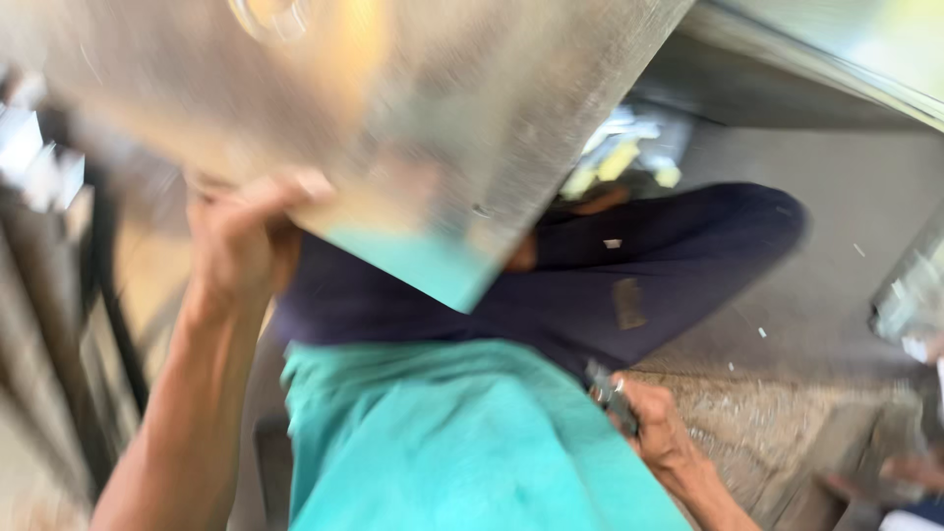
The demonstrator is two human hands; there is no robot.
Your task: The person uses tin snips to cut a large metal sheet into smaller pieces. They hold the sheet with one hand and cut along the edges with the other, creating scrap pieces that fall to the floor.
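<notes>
metal sheet (413, 128) blurred, cut off at top, small tool (612, 395) indistinct

Floor (816, 197): grey, smooth, concrete-like, running from the upper right down toward the middle. Scattered on it: small pale flecks and chips.

Mat (777, 433), lower right: coarse, speckled brownish surface lying on the floor, dusted with the same pale bits.

Seated on the floor: a person, cross-legged, dark blue trousers (669, 265) resting directly on the grey surface.

Beyond the knees: a blurred heap of yellowish and pale scraps (619, 157) on the floor, too smeared to name.

Right edge: a shiny metal piece (910, 290), base hidden, contact with floor unclear.
</notes>
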